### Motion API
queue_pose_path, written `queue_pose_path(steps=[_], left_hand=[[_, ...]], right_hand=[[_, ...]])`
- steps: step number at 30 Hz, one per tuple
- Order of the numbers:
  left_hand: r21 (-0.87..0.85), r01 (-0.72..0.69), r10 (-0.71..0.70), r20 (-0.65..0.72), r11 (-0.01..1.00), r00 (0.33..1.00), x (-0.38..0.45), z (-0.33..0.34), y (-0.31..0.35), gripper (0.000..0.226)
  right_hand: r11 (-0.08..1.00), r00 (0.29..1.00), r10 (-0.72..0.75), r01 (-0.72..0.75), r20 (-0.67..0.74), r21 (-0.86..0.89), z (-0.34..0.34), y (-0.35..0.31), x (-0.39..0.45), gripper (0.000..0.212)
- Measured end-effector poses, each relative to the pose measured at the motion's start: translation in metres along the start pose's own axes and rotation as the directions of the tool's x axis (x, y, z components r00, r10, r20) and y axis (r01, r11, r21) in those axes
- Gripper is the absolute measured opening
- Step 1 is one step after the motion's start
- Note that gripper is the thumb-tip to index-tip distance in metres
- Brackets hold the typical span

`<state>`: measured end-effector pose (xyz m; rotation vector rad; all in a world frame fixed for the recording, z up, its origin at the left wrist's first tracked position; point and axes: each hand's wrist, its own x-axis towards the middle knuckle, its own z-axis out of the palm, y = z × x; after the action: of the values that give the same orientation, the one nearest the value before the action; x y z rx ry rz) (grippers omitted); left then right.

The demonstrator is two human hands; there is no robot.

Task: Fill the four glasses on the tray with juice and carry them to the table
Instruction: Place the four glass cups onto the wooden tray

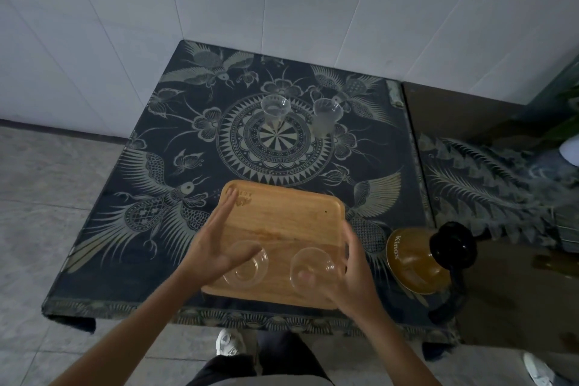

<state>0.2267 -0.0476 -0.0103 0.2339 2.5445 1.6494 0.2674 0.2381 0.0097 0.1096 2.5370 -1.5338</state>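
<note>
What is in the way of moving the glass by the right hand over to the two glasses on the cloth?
Nothing visible. The right hand is at the near-right glass on the wooden tray. Between it and the two glasses on the patterned cloth lie only bare tray and cloth. The juice jug stands off to the right.

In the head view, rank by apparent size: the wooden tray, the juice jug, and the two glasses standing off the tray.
1. Tray, largest.
2. Jug.
3. The two far glasses look about alike; not ranked. Being farther from the camera, they may appear smaller than they are.
</note>
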Motion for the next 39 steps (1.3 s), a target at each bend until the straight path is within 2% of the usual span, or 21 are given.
queue_pose_path(steps=[4, 11, 15, 20, 25, 29, 31, 36, 39], left_hand=[[0.045, 0.028, -0.026, -0.037, 0.999, 0.999, 0.054, -0.008, 0.017, 0.116], [-0.067, 0.196, -0.201, -0.078, 0.978, 0.977, 0.167, -0.015, 0.020, 0.125], [-0.108, 0.291, -0.306, -0.165, 0.951, 0.938, 0.224, -0.011, 0.015, 0.120], [-0.140, 0.371, -0.392, -0.172, 0.918, 0.904, 0.279, -0.007, -0.005, 0.124], [-0.081, 0.398, -0.405, -0.118, 0.914, 0.907, 0.316, 0.005, -0.031, 0.130], [-0.129, 0.381, -0.396, -0.122, 0.915, 0.910, 0.337, 0.017, -0.046, 0.147], [-0.136, 0.365, -0.383, -0.147, 0.921, 0.912, 0.346, 0.024, -0.054, 0.143], [-0.126, 0.359, -0.380, -0.263, 0.925, 0.887, 0.365, 0.039, -0.067, 0.109], [-0.109, 0.335, -0.353, -0.319, 0.936, 0.880, 0.370, 0.043, -0.067, 0.093]], right_hand=[[0.999, 0.999, -0.017, 0.018, -0.042, 0.028, -0.018, -0.019, 0.046, 0.121], [0.995, 0.990, 0.063, -0.051, -0.125, 0.091, -0.046, -0.026, 0.157, 0.117], [0.993, 0.984, 0.089, -0.077, -0.153, 0.086, -0.058, -0.022, 0.220, 0.113], [0.989, 0.983, 0.126, -0.114, -0.132, 0.093, -0.061, -0.005, 0.285, 0.111], [0.988, 0.985, 0.148, -0.142, -0.084, 0.067, -0.055, 0.013, 0.336, 0.112], [0.993, 0.990, 0.118, -0.115, -0.080, 0.035, -0.051, 0.025, 0.368, 0.102], [0.995, 0.992, 0.095, -0.095, -0.077, 0.012, -0.048, 0.029, 0.381, 0.102], [0.997, 0.995, 0.069, -0.067, -0.068, 0.026, -0.041, 0.039, 0.396, 0.099], [0.997, 0.994, 0.063, -0.059, -0.087, 0.045, -0.038, 0.041, 0.400, 0.089]])
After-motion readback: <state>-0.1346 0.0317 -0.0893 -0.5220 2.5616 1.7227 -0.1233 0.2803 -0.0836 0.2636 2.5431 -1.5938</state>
